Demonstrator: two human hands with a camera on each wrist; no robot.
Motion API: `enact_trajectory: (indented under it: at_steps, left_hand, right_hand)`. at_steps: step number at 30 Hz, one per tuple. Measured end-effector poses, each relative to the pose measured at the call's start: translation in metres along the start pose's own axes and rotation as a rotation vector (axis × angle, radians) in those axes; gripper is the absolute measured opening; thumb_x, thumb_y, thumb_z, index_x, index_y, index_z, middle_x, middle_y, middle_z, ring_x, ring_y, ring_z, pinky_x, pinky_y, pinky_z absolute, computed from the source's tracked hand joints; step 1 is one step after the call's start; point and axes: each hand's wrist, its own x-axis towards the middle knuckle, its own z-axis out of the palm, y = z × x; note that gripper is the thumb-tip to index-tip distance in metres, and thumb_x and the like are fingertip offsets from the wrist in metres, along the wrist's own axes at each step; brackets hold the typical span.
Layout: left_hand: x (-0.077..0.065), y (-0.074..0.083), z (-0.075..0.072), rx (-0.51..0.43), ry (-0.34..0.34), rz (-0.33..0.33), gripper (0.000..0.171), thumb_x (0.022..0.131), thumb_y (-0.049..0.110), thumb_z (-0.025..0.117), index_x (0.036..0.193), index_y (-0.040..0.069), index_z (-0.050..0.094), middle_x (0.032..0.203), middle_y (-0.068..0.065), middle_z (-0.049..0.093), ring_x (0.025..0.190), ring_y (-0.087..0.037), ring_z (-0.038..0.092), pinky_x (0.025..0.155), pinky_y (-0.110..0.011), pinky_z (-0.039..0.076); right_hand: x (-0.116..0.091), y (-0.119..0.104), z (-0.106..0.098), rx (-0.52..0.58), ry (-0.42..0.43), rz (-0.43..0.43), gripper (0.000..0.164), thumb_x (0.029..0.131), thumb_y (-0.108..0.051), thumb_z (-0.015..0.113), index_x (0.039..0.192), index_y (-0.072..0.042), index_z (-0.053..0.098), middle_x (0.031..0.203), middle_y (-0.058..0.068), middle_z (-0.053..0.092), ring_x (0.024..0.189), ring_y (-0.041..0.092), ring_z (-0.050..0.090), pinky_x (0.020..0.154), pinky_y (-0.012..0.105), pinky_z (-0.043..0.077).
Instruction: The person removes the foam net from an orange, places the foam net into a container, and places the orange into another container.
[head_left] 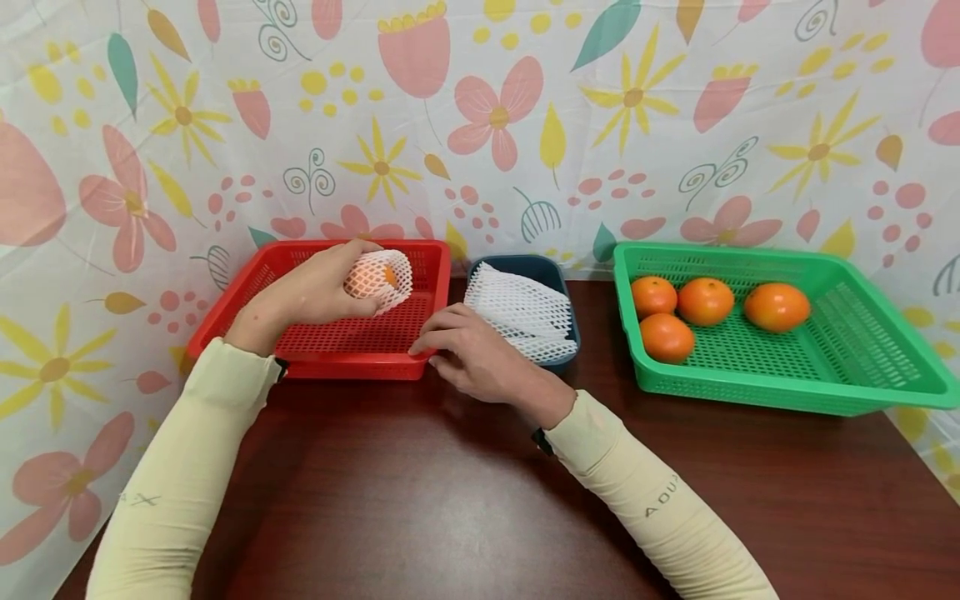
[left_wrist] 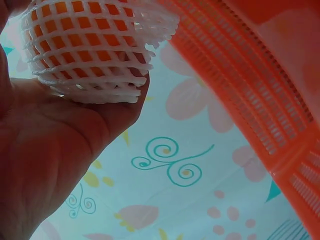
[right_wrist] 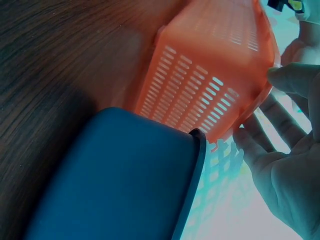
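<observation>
My left hand [head_left: 318, 287] grips an orange in a white foam net sleeve [head_left: 381, 282], held over the red basket [head_left: 375, 367]. Orange skin [left_wrist: 75, 45] shows through the mesh in the left wrist view, with the palm under it. At the basket's front right corner is my right hand [head_left: 476, 354], thumb and fingers around the rim. The right wrist view has its thumb [right_wrist: 292, 79] against that rim. Right behind this hand, white foam net sleeves [head_left: 517, 308] lie in a dark blue container [head_left: 572, 333].
On the right stands a green basket [head_left: 750, 392] holding several bare oranges [head_left: 705, 302]. All the containers stand on a dark brown wooden table [head_left: 450, 500]. A flower-patterned cloth [head_left: 495, 167] hangs close behind them.
</observation>
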Motion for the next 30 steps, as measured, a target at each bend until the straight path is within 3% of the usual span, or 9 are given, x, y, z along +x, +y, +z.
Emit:
enact_trajectory:
  at_steps: [7,13,30]
  left_hand:
    - [-0.004,0.006,0.002,-0.052,0.035,0.028,0.081,0.083,0.026,0.088,0.151,0.019,0.045,0.131,0.000,0.061,0.113,-0.020,0.061,0.094,-0.048,0.059]
    - [-0.008,0.016,0.005,-0.114,0.086,0.092,0.079,0.085,0.026,0.086,0.152,0.020,0.045,0.131,0.002,0.061,0.114,-0.018,0.061,0.094,-0.046,0.059]
    - [-0.017,0.042,0.015,-0.269,0.119,0.191,0.081,0.084,0.027,0.090,0.151,0.025,0.046,0.134,0.005,0.059,0.119,-0.016,0.058,0.097,-0.045,0.058]
  right_hand:
    - [0.000,-0.001,0.001,0.009,0.005,0.012,0.028,0.094,-0.007,0.074,0.118,-0.019,0.080,0.123,-0.003,0.069,0.120,0.014,0.052,0.105,0.033,0.046]
    - [-0.001,-0.001,0.002,0.013,0.011,0.016,0.027,0.094,-0.007,0.074,0.117,-0.019,0.080,0.122,-0.004,0.069,0.119,0.013,0.052,0.105,0.033,0.047]
    - [-0.001,-0.001,0.002,-0.033,0.005,0.002,0.025,0.094,-0.007,0.072,0.116,-0.016,0.080,0.124,0.000,0.071,0.122,0.018,0.054,0.108,0.036,0.046]
